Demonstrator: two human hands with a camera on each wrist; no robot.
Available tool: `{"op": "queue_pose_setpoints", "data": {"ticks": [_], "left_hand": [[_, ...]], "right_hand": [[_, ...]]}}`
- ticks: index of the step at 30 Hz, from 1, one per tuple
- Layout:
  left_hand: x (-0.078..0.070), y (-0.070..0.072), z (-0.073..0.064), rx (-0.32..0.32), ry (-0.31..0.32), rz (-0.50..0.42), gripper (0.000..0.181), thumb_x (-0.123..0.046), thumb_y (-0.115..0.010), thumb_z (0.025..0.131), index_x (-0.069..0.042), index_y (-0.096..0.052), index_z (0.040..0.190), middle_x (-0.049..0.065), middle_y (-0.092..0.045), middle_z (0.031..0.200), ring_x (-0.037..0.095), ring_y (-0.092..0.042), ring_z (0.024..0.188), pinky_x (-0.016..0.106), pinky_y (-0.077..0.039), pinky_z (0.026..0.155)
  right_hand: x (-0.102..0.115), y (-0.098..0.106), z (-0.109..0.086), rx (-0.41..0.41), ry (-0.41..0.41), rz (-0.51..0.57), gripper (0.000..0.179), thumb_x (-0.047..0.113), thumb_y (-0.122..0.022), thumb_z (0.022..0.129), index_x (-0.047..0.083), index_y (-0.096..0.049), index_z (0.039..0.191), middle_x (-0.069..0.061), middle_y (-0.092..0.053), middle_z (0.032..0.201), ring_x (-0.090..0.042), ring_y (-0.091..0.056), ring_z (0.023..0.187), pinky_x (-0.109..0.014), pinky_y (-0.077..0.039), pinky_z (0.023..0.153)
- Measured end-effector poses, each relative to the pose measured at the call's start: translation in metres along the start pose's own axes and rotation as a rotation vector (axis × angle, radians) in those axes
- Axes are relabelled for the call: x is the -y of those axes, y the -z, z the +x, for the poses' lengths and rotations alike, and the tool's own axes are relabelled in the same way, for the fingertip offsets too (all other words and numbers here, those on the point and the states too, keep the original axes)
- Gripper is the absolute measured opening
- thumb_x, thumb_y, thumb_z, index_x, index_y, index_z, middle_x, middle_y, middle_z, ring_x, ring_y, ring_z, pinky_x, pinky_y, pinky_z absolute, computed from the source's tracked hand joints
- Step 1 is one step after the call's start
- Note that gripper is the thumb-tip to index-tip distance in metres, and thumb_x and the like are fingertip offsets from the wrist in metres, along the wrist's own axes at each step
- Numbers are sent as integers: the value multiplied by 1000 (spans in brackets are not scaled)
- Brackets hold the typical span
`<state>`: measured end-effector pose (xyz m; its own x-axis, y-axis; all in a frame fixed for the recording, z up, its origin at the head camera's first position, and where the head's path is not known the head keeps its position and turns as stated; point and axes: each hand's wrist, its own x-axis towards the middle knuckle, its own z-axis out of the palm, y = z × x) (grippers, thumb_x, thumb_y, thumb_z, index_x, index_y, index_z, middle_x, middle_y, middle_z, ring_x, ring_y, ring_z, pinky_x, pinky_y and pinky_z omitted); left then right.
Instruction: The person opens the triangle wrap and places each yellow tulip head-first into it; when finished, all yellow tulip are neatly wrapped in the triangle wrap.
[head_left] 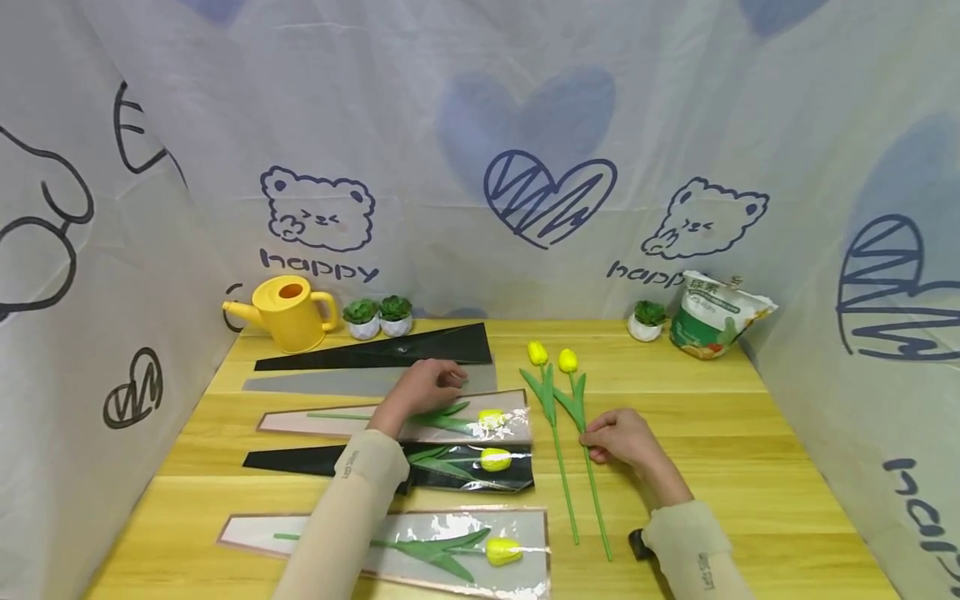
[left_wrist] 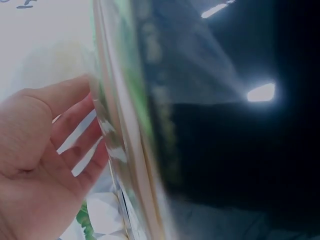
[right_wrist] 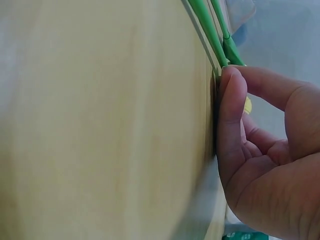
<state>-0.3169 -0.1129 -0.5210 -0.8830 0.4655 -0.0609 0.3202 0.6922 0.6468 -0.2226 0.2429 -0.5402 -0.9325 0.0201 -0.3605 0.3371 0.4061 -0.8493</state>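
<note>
Two yellow artificial tulips with green stems lie side by side on the table. My right hand (head_left: 621, 436) pinches the stem of the right tulip (head_left: 592, 475) between thumb and index finger; the right wrist view shows the same green stem (right_wrist: 206, 29) at the fingertips. The left tulip (head_left: 558, 450) lies beside it. My left hand (head_left: 427, 387), fingers loosely bent, is over the grey sleeve (head_left: 330, 381) and the upper edge of a pink-edged sleeve (head_left: 288, 422) that has a tulip in it. In the left wrist view, the left hand (left_wrist: 45, 145) grips nothing visible; whether its fingertips touch a sleeve I cannot tell.
An empty-looking black sleeve (head_left: 442, 343) lies at the back. Nearer are a black sleeve (head_left: 292, 459) and a clear sleeve (head_left: 247, 528), each with a tulip. Along the back stand a yellow watering can (head_left: 292, 315), small potted succulents (head_left: 396, 315) and a green-white bag (head_left: 712, 317).
</note>
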Motion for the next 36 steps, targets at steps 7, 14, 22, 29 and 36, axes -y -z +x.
{"op": "queue_pose_setpoints", "data": {"ticks": [7,14,22,29,36], "left_hand": [[-5,-5,14,-75,-1,48,26,-13,-74,97,-13,-75,123,4,-75,114,24,-68,109,47,-53,100],[-4,-13,20,-87,11,78,24,-13,-76,95,-14,-78,118,6,-75,116,26,-68,110,46,-53,101],[-4,-19,25,-111,16,59,20,-11,-79,92,-16,-79,111,4,-76,107,23,-69,101,43,-56,94],[0,-23,29,-145,24,9,21,-8,-80,91,-16,-80,111,3,-78,109,24,-71,105,44,-55,98],[-6,-23,31,-148,70,15,28,-11,-82,90,-18,-79,117,2,-79,115,24,-71,111,45,-52,105]], "right_hand": [[-1,2,2,2,-6,9,19,3,-76,90,-9,-70,103,-14,-71,77,-13,-68,61,-27,-59,58],[0,0,2,1,-23,-6,20,6,-77,91,-7,-70,104,-14,-72,79,-14,-69,62,-28,-59,59],[1,2,1,-6,-29,-2,19,4,-76,90,-8,-70,104,-13,-72,77,-13,-68,61,-27,-59,58],[-1,2,3,2,-24,11,19,5,-76,91,-8,-70,104,-13,-72,76,-13,-68,60,-27,-59,58],[-2,3,3,4,-16,26,19,4,-76,91,-9,-70,104,-13,-72,76,-13,-68,60,-27,-59,58]]}}
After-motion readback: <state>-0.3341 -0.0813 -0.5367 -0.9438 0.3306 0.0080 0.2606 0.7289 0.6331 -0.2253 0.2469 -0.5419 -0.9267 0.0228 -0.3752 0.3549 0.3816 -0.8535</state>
